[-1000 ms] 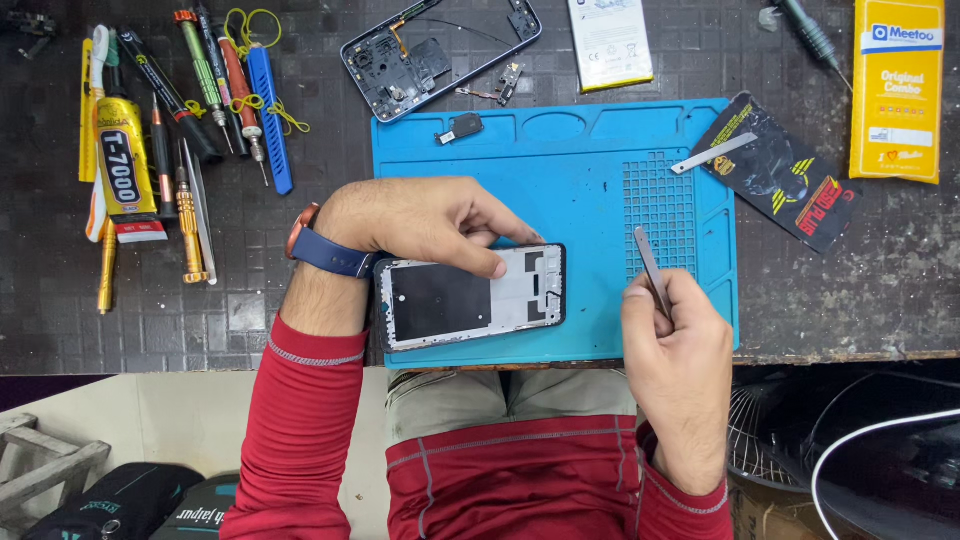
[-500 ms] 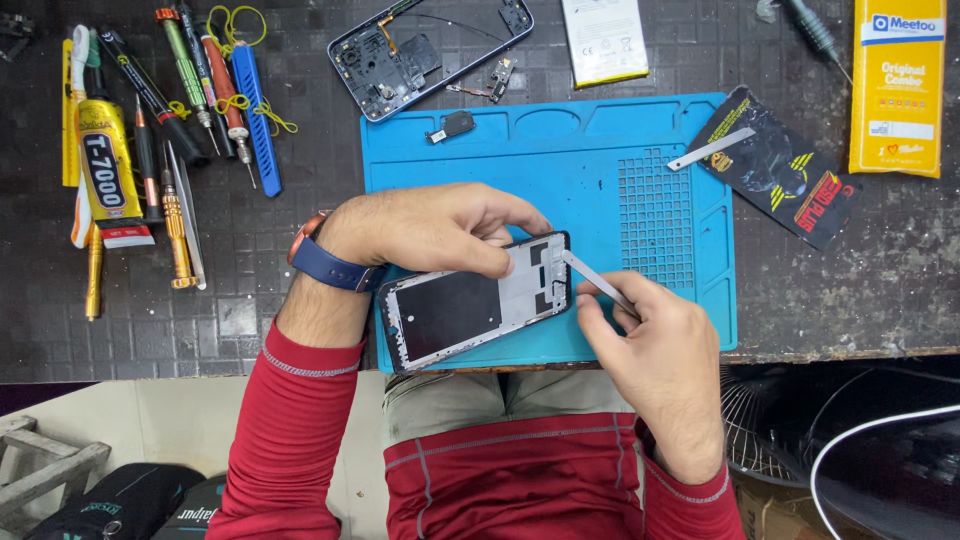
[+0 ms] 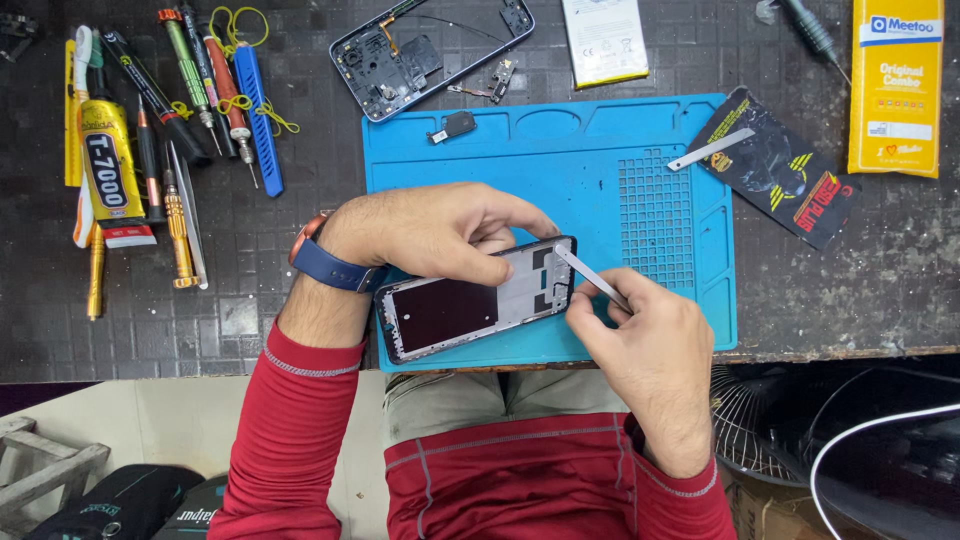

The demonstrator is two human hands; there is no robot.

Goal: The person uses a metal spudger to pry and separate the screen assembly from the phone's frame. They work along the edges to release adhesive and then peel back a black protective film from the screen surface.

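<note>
Tools and a glue tube (image 3: pixel 108 170) sit far left on the dark table (image 3: pixel 300 150). Left hand (image 3: pixel 425 232) clamps the phone frame (image 3: pixel 475 298) down on the blue mat (image 3: pixel 600 160), while the right hand (image 3: pixel 650 345) pinches metal tweezers (image 3: pixel 588 275) touching the frame's right end.

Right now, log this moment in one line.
left hand: steadies phone frame | right hand: tweezers at frame edge | blue mat

Opened phone frame (image 3: pixel 475 300), dark panel up, tilted on blue mat, metal tweezers (image 3: pixel 592 277) touching its end
</note>
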